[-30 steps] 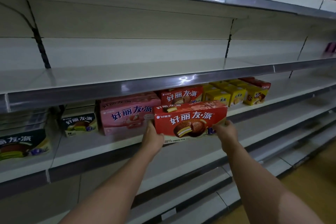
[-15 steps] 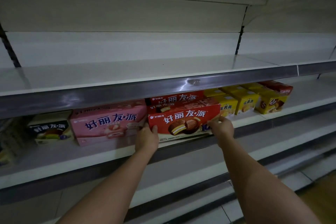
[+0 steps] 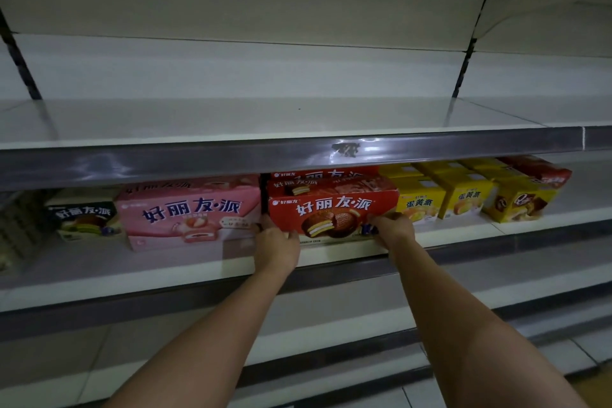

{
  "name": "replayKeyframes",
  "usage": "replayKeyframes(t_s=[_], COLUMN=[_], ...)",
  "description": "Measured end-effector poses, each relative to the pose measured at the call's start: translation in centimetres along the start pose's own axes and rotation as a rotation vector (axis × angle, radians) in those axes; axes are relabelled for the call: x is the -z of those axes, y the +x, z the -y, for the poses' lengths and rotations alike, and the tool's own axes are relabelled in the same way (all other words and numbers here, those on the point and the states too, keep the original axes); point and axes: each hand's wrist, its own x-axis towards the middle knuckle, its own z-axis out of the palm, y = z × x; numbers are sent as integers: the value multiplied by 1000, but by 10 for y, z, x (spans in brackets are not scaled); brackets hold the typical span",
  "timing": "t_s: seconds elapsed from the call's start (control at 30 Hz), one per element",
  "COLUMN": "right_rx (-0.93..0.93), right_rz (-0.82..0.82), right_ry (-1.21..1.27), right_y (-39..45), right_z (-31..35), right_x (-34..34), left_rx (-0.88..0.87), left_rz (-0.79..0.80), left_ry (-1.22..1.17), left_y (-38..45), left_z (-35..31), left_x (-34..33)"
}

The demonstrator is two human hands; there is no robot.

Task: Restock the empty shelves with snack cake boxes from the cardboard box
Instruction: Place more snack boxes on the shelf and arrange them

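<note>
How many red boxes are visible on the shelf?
3: the front red box; a second red box directly behind it; a third red box far right, behind the yellow boxes. More may be hidden.

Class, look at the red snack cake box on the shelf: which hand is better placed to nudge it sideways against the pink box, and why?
The right hand. It holds the red snack cake box at the end away from the pink snack cake box, so it could probably push that way; the left hand sits between them.
</note>
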Motion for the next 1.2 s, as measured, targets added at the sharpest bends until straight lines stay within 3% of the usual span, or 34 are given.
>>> replayKeyframes(t_s=[0.4,0.67,0.9,1.2], right_rx=[-47,52,-6,-3], right_rz=[87,17,15,6], right_ry=[231,383,292,207], right_y=[26,28,86,65], right_z=[-4,-4,-36,-17], right_x=[-12,-37,-56,-53], left_rx=[43,61,105,94], left_rz=[-70,-72,-49,-51], left_ry=[-115,-207,-271,-309], left_y=[5,6,14,18], left_z=[-8,-14,-16,-19], left_x=[-18,-23,-22,-23])
